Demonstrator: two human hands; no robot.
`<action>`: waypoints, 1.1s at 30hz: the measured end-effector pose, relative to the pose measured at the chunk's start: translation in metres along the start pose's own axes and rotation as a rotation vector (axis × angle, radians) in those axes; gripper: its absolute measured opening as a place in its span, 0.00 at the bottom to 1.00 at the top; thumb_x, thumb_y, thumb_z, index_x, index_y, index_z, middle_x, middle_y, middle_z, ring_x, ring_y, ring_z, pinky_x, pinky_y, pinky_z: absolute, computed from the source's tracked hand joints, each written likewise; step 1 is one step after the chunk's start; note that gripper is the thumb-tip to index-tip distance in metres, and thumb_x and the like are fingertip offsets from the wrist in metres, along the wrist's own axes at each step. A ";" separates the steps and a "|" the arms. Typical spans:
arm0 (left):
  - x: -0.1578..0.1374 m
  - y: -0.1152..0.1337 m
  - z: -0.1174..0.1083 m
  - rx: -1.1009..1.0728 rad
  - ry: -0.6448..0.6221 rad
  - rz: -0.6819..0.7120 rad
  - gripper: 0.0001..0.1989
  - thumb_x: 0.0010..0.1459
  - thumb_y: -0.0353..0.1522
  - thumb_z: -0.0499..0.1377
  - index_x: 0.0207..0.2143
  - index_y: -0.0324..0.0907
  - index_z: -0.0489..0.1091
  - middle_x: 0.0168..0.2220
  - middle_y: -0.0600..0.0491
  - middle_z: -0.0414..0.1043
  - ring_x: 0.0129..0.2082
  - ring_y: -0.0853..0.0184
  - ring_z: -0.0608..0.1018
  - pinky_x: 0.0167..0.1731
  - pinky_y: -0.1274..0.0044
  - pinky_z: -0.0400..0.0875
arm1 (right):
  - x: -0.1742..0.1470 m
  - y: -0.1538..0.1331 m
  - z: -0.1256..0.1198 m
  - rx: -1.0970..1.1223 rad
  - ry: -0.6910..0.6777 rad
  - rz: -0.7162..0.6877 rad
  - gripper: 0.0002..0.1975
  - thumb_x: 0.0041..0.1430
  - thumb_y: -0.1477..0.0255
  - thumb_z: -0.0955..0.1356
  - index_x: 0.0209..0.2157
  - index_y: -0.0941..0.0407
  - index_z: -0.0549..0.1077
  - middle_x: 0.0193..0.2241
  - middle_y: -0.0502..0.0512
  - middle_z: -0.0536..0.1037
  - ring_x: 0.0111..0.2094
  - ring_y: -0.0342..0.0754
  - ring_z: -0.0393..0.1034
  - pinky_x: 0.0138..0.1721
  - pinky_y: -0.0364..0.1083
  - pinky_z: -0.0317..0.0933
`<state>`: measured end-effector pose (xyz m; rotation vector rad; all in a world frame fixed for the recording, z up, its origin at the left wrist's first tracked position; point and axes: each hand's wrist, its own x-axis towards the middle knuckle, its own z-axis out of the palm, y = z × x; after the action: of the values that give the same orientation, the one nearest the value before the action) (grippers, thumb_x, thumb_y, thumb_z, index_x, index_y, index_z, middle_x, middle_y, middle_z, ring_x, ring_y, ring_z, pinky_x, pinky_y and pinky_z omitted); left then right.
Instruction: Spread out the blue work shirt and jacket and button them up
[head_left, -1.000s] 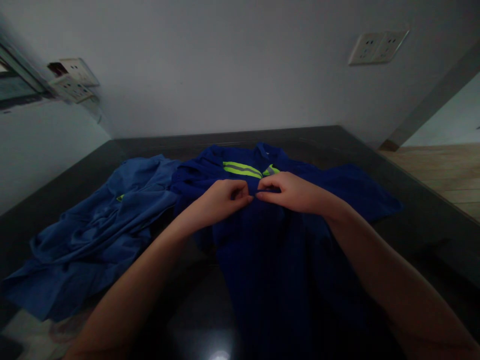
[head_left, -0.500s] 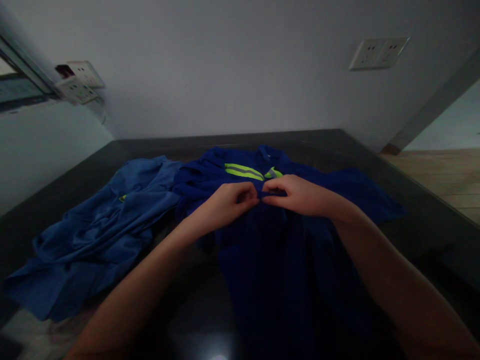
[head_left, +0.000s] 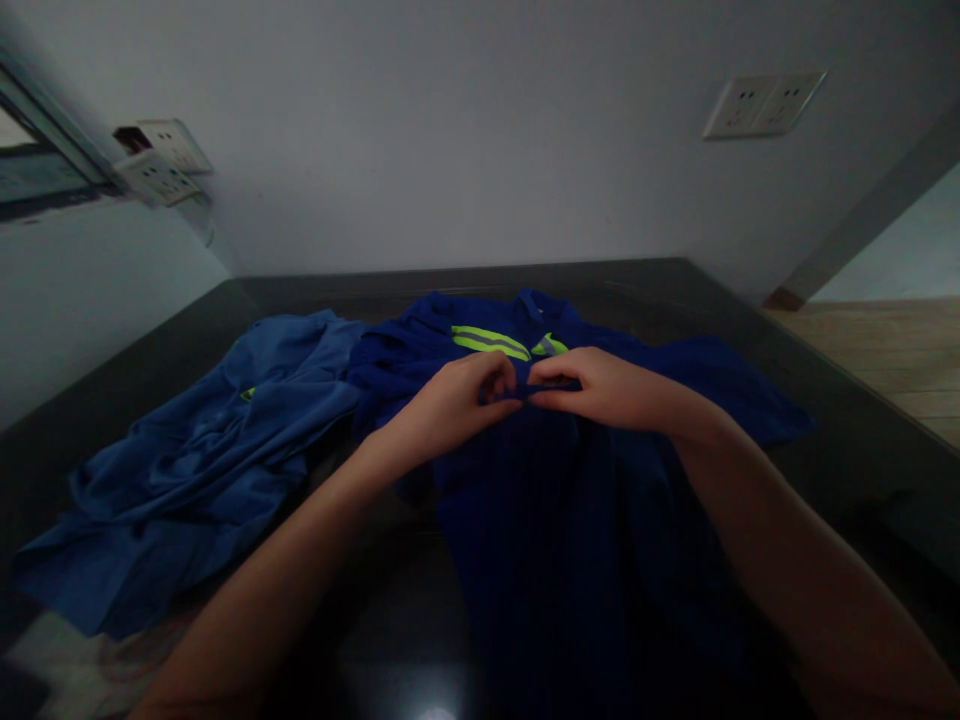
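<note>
A dark blue work garment (head_left: pixel 540 540) with a collar and yellow-green reflective strips (head_left: pixel 491 343) is spread over the dark tabletop, its lower part reaching toward me. At its middle front, below the strips, my left hand (head_left: pixel 469 395) pinches the cloth between thumb and fingers. My right hand (head_left: pixel 600 388) pinches the same stretch of cloth just beside it, the fingertips of both hands almost meeting. A small fold of fabric is raised between them. Any button or fastener there is too small and dark to make out.
Left of the garment lies a crumpled lighter blue garment (head_left: pixel 225 420) with a small yellow-green patch. The dark tabletop (head_left: pixel 637 275) meets a pale wall carrying sockets (head_left: pixel 765 105) at right and more sockets (head_left: pixel 176 147) at left. Wooden floor (head_left: pixel 892 350) shows beyond the right edge.
Both hands stay pinched on the dark blue garment's front with only slight finger movement. The whole view has shifted a little; the garments lie as before.
</note>
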<state>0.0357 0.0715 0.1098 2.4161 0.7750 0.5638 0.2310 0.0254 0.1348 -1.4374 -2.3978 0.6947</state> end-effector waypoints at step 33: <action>0.005 -0.082 0.074 0.475 -0.104 -0.197 0.25 0.60 0.39 0.52 0.59 0.44 0.58 0.62 0.41 0.55 0.62 0.48 0.57 0.57 0.50 0.50 | -0.078 0.033 -0.068 -0.366 1.593 0.102 0.18 0.61 0.57 0.61 0.43 0.52 0.75 0.39 0.59 0.76 0.46 0.60 0.67 0.37 0.54 0.58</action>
<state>0.0457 0.1046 0.0049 2.7173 1.1944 0.1863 0.3243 -0.0118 0.1773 -1.3227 -1.1382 -0.7394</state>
